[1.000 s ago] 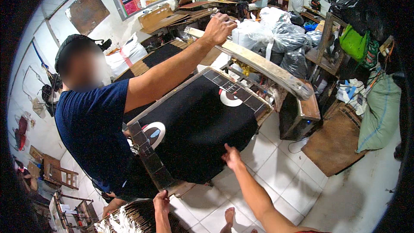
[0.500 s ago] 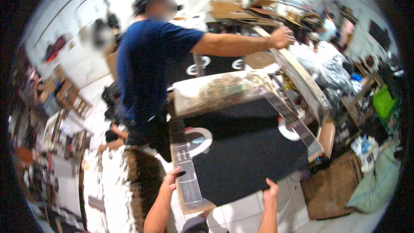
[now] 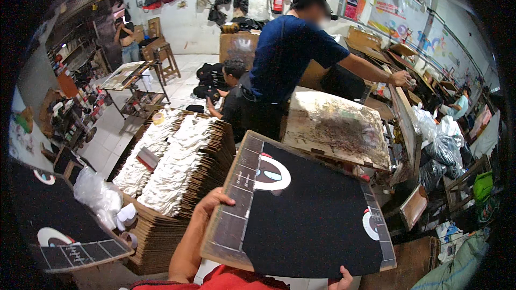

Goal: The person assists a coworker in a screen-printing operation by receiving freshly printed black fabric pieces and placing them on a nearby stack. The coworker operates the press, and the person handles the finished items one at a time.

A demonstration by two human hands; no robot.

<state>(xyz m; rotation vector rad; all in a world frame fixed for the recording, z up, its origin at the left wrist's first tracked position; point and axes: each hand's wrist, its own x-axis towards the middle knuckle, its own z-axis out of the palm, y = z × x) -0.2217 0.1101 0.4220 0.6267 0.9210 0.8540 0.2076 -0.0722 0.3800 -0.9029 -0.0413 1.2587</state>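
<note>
A flat wooden board point(image 3: 215, 234) covered with black cloth point(image 3: 317, 220) is held tilted in front of me. White rings with red and light blue parts are printed on the cloth, and dark tape strips run along both side edges. My left hand point(image 3: 207, 204) is closed on the left edge, thumb on top and fingers hidden below. At the near right edge, my right hand point(image 3: 341, 280) grips the board with its thumb showing; the other fingers are hidden. Beyond the board stands a stained, pale work platform point(image 3: 336, 123).
A co-worker in a dark blue shirt point(image 3: 293, 53) stands beyond, one arm reaching to a wooden frame point(image 3: 404, 113). Another person point(image 3: 234, 83) crouches behind. Stacked boards bearing white cloth point(image 3: 177, 166) stand left, near another printed board point(image 3: 45, 209). Plastic bags point(image 3: 441, 139) lie right.
The view has swung left. The board has come away from the stained platform, toward me, with both my hands now at its edges. The co-worker's arm stays stretched to the frame.
</note>
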